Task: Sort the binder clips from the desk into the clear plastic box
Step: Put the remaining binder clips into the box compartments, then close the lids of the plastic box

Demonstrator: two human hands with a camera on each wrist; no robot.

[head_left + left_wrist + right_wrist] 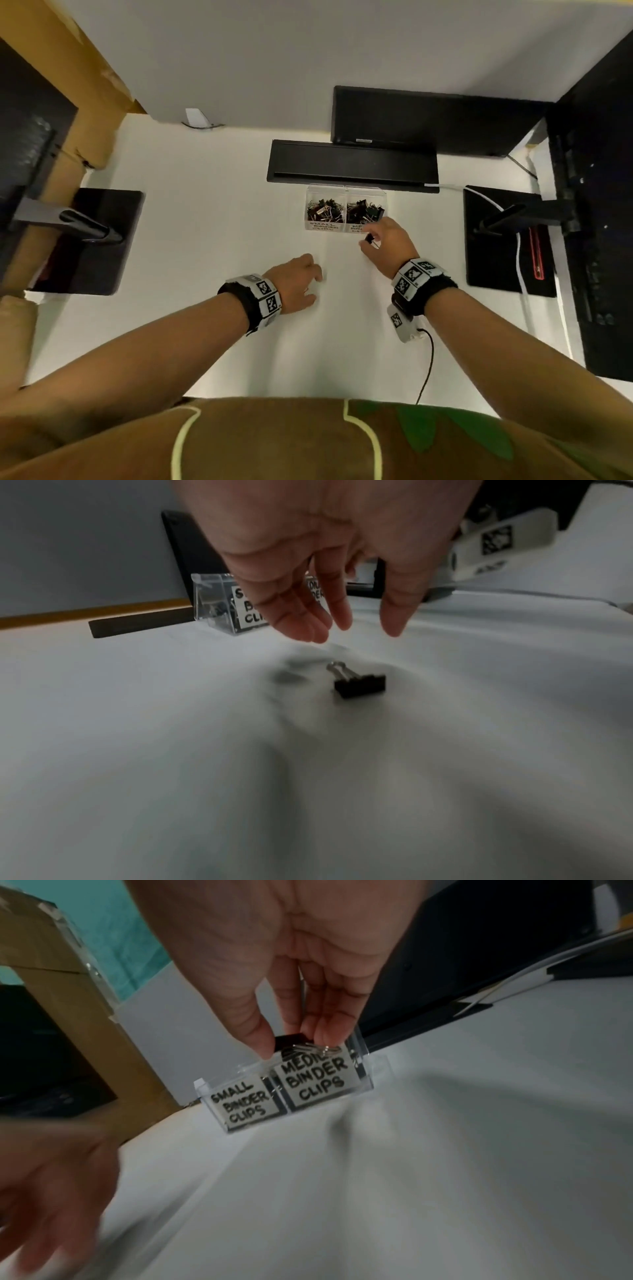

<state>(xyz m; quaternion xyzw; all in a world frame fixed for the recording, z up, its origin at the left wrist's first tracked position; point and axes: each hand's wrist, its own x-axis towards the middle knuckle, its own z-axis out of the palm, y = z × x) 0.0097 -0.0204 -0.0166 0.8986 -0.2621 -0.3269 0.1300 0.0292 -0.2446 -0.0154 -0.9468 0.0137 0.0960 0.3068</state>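
A clear plastic box (345,224) with two compartments, labelled small and medium binder clips, stands at the back of the white desk (205,240); both hold several black clips. My right hand (371,240) pinches a black binder clip (291,1042) just in front of the box (361,1069), by the medium side. My left hand (313,284) hovers with relaxed fingers (308,626) over the desk. Below it a small black binder clip (359,685) lies loose on the desk, hidden under the hand in the head view.
A black keyboard (352,164) lies behind the box, with a monitor (428,120) beyond it. Black stand bases sit at left (89,240) and right (503,240). A white cable (520,267) runs along the right side. Cardboard (68,113) stands at far left.
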